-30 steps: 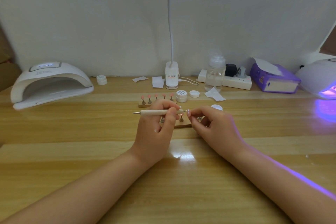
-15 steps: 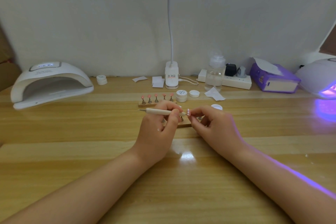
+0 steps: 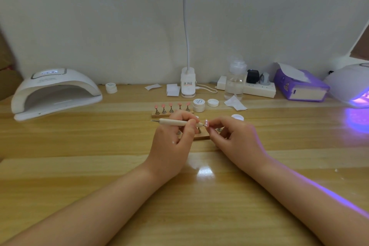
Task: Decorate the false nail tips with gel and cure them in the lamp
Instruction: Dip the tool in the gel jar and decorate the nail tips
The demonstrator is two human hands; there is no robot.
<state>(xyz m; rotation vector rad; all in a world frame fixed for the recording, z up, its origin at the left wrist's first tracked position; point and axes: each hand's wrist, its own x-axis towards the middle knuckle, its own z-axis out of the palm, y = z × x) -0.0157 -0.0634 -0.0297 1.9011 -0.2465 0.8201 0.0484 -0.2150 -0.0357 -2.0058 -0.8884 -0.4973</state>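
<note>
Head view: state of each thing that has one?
left hand: grips dotting pen
right hand: pinches nail tip
left lamp: dark inside
right lamp: glowing purple
gel jar: lidded
far nail tips: upright on stand

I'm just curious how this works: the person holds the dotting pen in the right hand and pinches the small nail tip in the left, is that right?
Not quite: the hands are swapped. In the head view the left hand holds the dotting pen and the right hand pinches the small nail tip, with the pen's point at the tip.
</note>
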